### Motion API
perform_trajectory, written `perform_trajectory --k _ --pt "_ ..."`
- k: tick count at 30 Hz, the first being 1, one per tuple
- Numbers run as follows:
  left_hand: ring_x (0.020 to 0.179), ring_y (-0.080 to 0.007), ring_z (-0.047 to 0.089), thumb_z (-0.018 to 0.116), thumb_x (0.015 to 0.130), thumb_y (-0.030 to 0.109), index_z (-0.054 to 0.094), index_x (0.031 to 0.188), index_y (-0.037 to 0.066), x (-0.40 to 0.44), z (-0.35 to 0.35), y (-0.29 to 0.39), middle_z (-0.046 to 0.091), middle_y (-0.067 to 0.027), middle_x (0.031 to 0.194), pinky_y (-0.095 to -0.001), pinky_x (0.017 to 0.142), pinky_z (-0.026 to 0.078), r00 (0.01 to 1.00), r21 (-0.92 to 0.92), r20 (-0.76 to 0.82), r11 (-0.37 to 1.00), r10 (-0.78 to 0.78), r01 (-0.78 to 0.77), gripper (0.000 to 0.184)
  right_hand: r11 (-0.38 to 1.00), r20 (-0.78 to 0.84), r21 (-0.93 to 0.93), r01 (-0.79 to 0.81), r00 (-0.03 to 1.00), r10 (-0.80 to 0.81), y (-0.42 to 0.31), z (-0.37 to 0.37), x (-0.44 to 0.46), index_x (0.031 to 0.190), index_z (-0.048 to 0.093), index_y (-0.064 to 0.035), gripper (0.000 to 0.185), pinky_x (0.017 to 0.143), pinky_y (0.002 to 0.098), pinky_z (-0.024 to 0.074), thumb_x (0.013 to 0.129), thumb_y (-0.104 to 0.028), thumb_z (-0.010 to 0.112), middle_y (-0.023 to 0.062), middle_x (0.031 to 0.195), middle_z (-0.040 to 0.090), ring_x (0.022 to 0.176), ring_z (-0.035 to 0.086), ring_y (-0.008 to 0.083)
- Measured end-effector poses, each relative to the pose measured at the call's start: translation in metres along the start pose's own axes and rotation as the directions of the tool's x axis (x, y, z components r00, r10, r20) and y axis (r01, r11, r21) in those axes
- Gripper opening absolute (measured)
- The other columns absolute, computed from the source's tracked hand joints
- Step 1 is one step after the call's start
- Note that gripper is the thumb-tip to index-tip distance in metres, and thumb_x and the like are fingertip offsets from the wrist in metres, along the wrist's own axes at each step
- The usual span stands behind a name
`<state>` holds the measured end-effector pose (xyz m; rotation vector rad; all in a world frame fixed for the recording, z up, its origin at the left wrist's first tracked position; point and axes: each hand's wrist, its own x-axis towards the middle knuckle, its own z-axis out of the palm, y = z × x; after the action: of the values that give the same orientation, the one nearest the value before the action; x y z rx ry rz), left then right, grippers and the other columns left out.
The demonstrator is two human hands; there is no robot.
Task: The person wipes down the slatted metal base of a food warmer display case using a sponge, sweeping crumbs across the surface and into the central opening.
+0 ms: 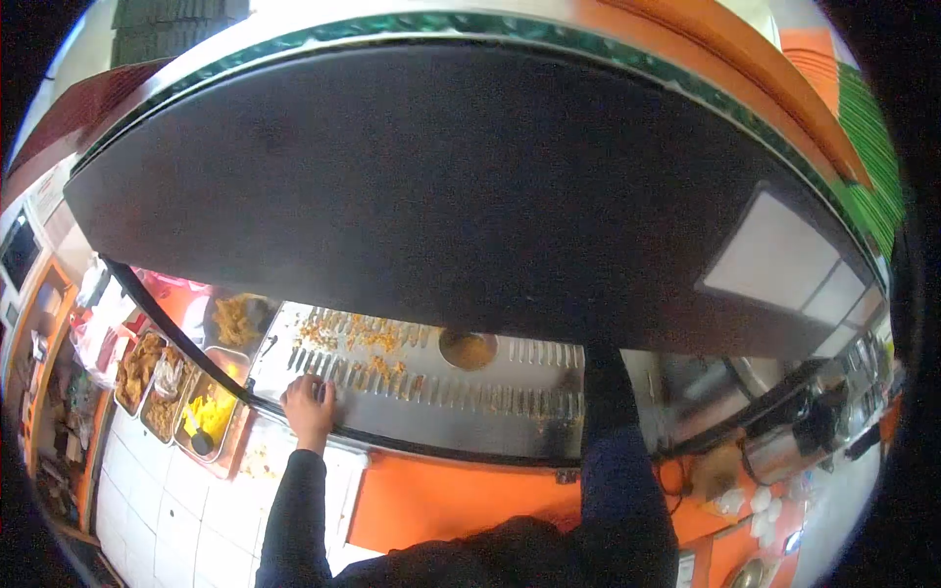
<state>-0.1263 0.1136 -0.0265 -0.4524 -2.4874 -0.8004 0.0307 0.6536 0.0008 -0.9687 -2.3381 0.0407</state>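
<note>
My left hand (310, 410) is at the front left edge of a metal surface (382, 412) with rows of slots. Its fingers are curled around something small and dark that I cannot make out. Golden-brown crumbs (372, 338) are scattered over the slotted metal, mostly on its left half. A round recess (468, 349) with a brownish bottom is set in it. My right arm in a dark sleeve (619, 421) reaches forward over the metal, and a large dark glossy panel (431, 196) hides my right hand.
On the left are metal trays, one with yellow food (208, 414) and a black-handled utensil, others with brown fried pieces (142, 367). A metal pot (774, 453) and eggs (763, 505) are at the right. An orange counter front (441, 500) is below the metal.
</note>
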Motion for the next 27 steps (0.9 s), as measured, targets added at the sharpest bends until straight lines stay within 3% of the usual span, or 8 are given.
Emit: perform_trajectory --k 6,16,27 --pt "0.096 -0.028 0.057 0.065 0.078 0.031 0.064 0.092 0.01 -0.001 -0.004 -0.001 0.064 -0.0095 0.092 -0.0432 0.089 0.037 1.0 -0.003 0.019 1.0 0.011 -0.011 0.025 1.0 0.02 -0.017 0.006 1.0 -0.005 0.015 -0.011 -0.003 0.129 0.051 -0.009 0.055 0.1 0.0482 0.0375 0.08 -0.029 0.062 0.0206 0.132 0.05 0.12 0.046 0.0412" --pt "0.094 -0.0296 0.057 0.064 0.078 0.032 0.061 0.085 0.011 0.001 -0.002 0.002 0.062 -0.0086 0.091 -0.0431 0.086 0.038 1.0 0.016 0.0 0.999 0.031 -0.031 0.022 0.996 0.001 -0.084 0.036 0.999 -0.036 0.045 -0.048 -0.027 0.129 0.052 -0.0095 0.052 0.101 0.0483 0.0363 0.08 -0.028 0.061 0.0201 0.133 0.049 0.122 0.045 0.041" --pt "0.09 -0.0278 0.057 0.065 0.078 0.031 0.061 0.082 0.012 0.003 -0.008 0.006 0.061 -0.0072 0.087 -0.0418 0.084 0.039 1.0 0.0 0.028 1.0 0.004 -0.004 0.02 0.985 -0.042 -0.137 0.103 0.993 -0.11 -0.03 -0.022 -0.057 0.128 0.053 -0.0101 0.05 0.102 0.0484 0.0349 0.081 -0.026 0.06 0.0195 0.135 0.048 0.124 0.044 0.0408"
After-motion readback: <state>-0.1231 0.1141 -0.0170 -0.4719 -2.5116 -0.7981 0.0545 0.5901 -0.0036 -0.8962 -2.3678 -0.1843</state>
